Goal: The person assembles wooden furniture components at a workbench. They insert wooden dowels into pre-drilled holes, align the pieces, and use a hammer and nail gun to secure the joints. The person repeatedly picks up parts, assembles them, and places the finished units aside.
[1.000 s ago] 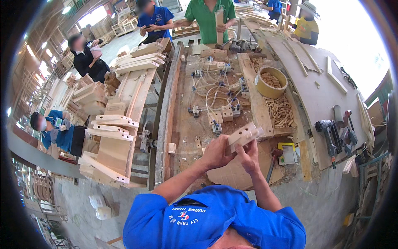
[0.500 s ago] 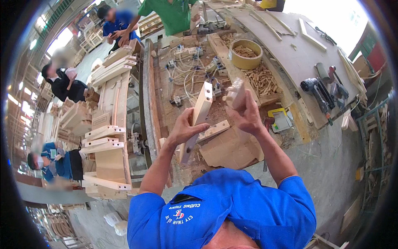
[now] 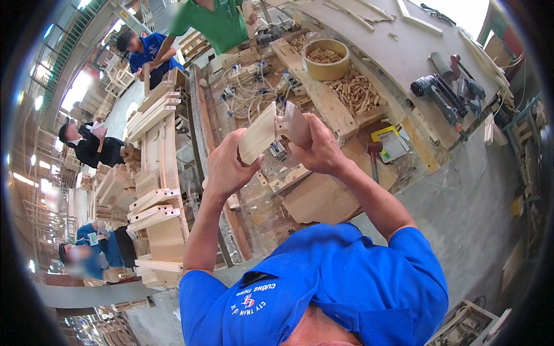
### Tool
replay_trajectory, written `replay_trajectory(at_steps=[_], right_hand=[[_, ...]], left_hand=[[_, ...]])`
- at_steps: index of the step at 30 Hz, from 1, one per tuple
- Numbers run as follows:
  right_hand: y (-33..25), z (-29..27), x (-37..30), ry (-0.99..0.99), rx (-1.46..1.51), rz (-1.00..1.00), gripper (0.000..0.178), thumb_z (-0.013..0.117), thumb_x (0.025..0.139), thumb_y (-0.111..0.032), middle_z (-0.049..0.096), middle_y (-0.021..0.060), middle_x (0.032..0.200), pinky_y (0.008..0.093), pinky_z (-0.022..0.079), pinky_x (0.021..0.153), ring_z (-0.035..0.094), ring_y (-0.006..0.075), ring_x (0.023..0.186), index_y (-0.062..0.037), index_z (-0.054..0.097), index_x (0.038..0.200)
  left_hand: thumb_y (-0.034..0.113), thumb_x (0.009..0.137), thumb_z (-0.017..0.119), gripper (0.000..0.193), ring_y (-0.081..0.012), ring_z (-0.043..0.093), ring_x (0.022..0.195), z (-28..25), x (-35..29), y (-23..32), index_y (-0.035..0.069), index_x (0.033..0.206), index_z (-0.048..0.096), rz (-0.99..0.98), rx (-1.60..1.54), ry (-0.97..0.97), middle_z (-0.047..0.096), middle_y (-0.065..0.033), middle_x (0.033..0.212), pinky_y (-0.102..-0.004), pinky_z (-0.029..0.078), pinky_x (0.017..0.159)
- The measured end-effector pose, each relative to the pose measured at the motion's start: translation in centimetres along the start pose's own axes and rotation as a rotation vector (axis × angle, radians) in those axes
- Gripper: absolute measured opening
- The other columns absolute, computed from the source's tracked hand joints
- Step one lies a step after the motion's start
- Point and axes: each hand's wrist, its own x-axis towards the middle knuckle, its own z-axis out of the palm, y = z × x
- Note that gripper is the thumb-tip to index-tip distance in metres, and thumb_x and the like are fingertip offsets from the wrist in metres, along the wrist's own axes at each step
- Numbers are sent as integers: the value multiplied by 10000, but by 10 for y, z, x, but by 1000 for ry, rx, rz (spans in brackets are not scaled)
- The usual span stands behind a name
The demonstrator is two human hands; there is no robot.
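My left hand is closed around a pale wooden rail, with its broad flat side turned up. My right hand grips a shorter wooden block, its fingers mostly hidden behind it. The rail and the block are side by side above the bench, their near edges meeting or almost meeting; I cannot tell whether they are joined. Beneath them lies a clamping fixture with clear hoses and small metal cylinders. A sheet of brown cardboard lies close below my right forearm.
A tan round tub of wooden dowels stands beyond my right hand, beside loose dowels. A hammer, a yellow-framed case and a nail gun lie right. Stacked rails fill the left bench; a green-shirted person stands opposite.
The two wooden pieces, held apart before, have come together. The rail in my left hand has turned to show its broad side. The view has shifted slightly.
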Motion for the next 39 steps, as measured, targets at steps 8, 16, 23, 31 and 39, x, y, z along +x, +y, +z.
replay_trajectory(at_steps=[8,16,23,31,39], right_hand=[[9,13,0,107,-124,-45,678,776,842,-133,587,265,1250,507,532,978,635,441,1132,9,444,1416],[13,9,8,336,-115,-145,664,734,796,-66,571,293,1189,558,515,941,601,493,1093,-2,413,1374],[21,-22,-2,304,-98,-40,741,837,839,-170,587,297,1243,550,524,967,614,499,1127,-2,409,1421],[46,-75,-48,301,260,252,732,833,926,-358,640,218,1297,528,553,955,665,421,1163,-9,502,1478],[199,-89,-195,100,-841,873,574,793,875,-331,707,282,1201,533,549,1005,707,452,1127,2,591,1297]], left_hand=[[205,684,921,786,-346,687,864,-9,16,-4,104,1385,582,196,361,20,654,-115,1037,-457,535,751],[171,651,940,868,-345,660,828,-22,52,21,105,1416,535,403,499,12,626,-111,1028,-445,510,721],[173,652,944,866,-323,666,880,-14,73,54,96,1408,530,469,561,-31,604,-112,1060,-442,504,733],[118,710,882,740,-273,669,900,-12,74,78,95,1361,531,492,634,-51,595,-97,1041,-424,500,745],[113,707,876,767,-299,671,908,-1,91,91,97,1380,508,547,593,-6,595,-104,1035,-452,511,768]])
